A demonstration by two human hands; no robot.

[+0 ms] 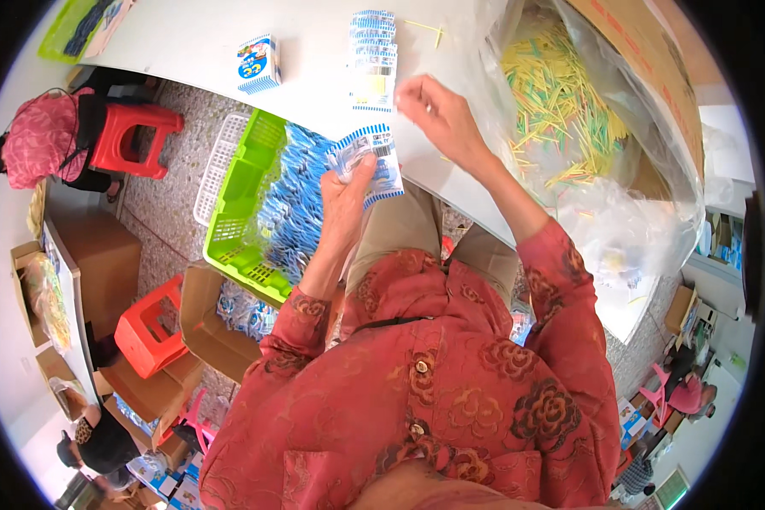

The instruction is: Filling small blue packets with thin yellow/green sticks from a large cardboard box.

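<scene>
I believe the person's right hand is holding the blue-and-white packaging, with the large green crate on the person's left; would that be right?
Not quite: the head view shows the left hand holding the blue-and-white packaging; the large green crate is on the person's left.

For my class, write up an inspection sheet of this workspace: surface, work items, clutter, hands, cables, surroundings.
Surface: white table.
Work items: overlapping blue packets; green crate of packets; yellow and green sticks in a brown carton.
Clutter: loose yellow stick; small blue box.
Left hand: holds at least one striped packet.
Right hand: near the overlapping packets; hold unclear.
Cables: nothing seen for certain.
Surroundings: red stool, co-worker in pink.
</scene>
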